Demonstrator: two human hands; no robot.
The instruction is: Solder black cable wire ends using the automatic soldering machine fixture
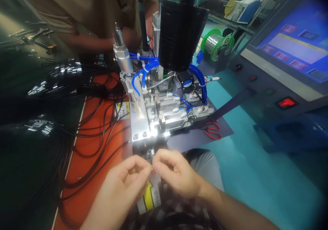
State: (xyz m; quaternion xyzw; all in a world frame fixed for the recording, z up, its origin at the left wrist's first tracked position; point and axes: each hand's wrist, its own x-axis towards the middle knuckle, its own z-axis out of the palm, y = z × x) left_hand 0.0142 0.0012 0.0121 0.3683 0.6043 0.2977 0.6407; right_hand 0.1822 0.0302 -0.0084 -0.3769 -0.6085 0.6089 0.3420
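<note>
My left hand [129, 177] and my right hand [176, 172] meet fingertip to fingertip just in front of the machine [164, 117]. Both are closed in a pinch. Between the fingertips shows a tiny piece with thin red strands [153, 171], perhaps wire ends; most of it is hidden by the fingers. A small dark metal fixture [150, 153] juts from the machine's front edge right behind the fingertips. Under the hands is a label with a yellow patch [148, 197].
Black cables [99, 144] lie over the orange mat at left, with shiny connectors [41, 125]. Red-handled scissors [214, 131] rest at right. A black nozzle [181, 35] hangs overhead. A solder spool [215, 43] and control screen [294, 49] stand right. Another person [102, 18] is across the bench.
</note>
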